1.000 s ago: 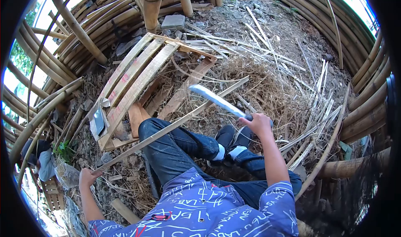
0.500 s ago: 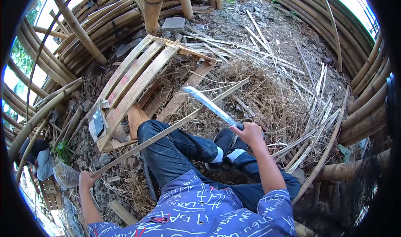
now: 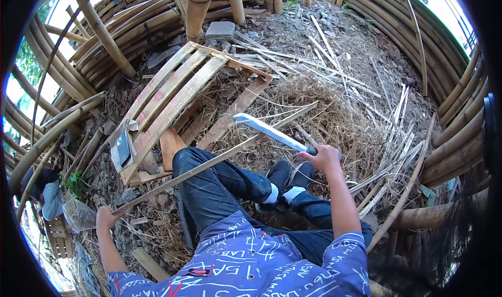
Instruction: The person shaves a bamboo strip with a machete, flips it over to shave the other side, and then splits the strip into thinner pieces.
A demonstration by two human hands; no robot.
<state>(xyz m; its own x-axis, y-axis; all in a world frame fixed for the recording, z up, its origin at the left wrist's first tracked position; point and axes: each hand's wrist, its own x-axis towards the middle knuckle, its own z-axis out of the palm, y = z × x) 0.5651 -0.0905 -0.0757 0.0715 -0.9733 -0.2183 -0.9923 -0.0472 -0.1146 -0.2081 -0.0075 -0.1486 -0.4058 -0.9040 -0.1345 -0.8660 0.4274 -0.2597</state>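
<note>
My left hand is closed around the near end of a long, flat bamboo strip. The strip slants up to the right across my knee, its far end over the dry shavings. In my right hand is a machete, gripped by its dark handle. Its pale blade points up and left, overlapping the strip near the strip's far part. My legs are bent beneath, in dark jeans.
A slatted wooden pallet leans ahead on the left, with a phone lying on it. Bamboo shavings and pale split strips litter the ground. Stacked bamboo poles line the sides. Another person is at far left.
My right hand and the machete have shifted slightly right, and the blade lies flatter. The strip's far end has moved a little right, while my left hand has moved slightly left.
</note>
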